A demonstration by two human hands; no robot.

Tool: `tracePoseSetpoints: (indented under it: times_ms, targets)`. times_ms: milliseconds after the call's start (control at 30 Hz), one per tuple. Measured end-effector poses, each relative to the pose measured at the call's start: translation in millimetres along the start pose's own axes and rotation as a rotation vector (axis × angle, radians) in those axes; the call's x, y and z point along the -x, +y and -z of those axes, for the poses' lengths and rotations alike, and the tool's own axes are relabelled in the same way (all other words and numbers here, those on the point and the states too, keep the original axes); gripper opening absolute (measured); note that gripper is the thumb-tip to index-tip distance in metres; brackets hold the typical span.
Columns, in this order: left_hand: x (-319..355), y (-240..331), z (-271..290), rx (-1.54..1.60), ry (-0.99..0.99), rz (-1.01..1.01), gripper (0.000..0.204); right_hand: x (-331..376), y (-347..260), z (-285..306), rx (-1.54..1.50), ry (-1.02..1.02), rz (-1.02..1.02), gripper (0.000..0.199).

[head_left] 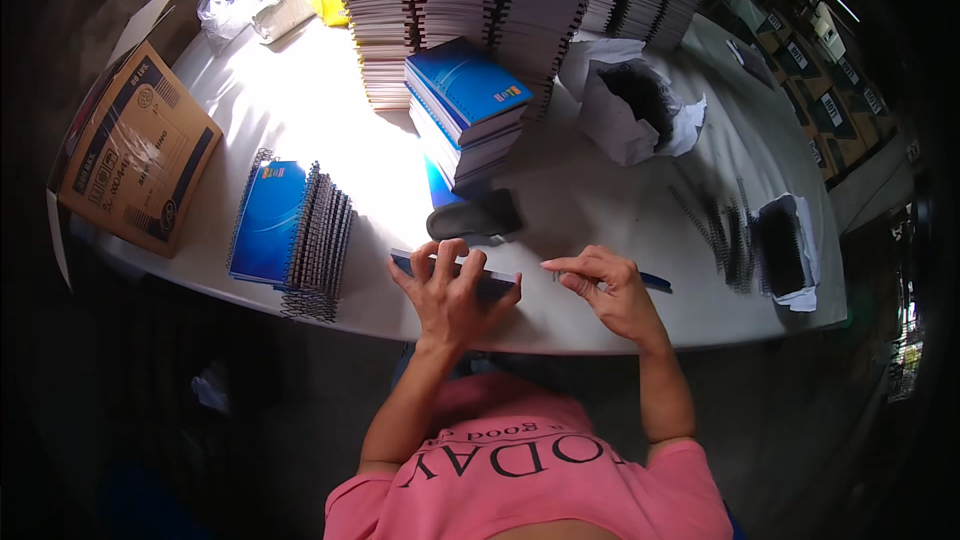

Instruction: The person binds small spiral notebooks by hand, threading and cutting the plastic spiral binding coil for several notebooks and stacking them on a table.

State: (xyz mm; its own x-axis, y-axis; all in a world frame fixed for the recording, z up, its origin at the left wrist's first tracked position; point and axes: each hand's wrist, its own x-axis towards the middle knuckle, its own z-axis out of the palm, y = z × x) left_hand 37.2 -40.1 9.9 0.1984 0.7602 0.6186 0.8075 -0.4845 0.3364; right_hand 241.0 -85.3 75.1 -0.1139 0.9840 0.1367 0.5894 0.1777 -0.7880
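My left hand (448, 290) spans a small dark-covered notebook (493, 285) at the table's front edge, fingers curled over its far side and thumb at its right end. To its right, my right hand (607, 288) is in a pinch, index finger and thumb nearly together. Something tiny and thin shows by those fingertips, too small to name. A blue pen-like tool (655, 282) lies beside the right hand. Just beyond the notebook sits a dark, rounded object (475, 215) whose kind I cannot make out. Behind it stands a stack of blue-covered notebooks (470, 85).
At left, coil-bound blue notebooks (270, 220) are piled near a cardboard box (140, 150). Tall stacks of coil-bound books (460, 0) stand at the back. Loose black coils (715, 225), a paper-wrapped bundle of coils (785, 250) and another wrapped bundle (640, 105) lie right.
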Motion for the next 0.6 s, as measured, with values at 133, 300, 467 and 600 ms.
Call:
tracePoseSetpoints:
  times_ms: [133,300,467,600]
  targets:
    - [-1.3,-2.2,2.3,-0.003,-0.02,-0.023,0.047,-10.4,8.9,-33.5,-0.101,0.159,0.07,0.024]
    - [1.3,-2.8,-1.3,-0.04,-0.026,-0.026,0.051,-17.4,3.1,-41.1,-0.113,0.128,0.127,0.024]
    - [0.7,-2.3,0.7,-0.047,-0.069,-0.013,0.054,-16.1,14.1,-37.8,-0.321,-0.035,0.133,0.026]
    - [-0.5,-6.3,5.1,-0.034,-0.12,-0.021,0.053,-23.4,-5.0,-24.4,-0.266,-0.238,-0.133,0.047]
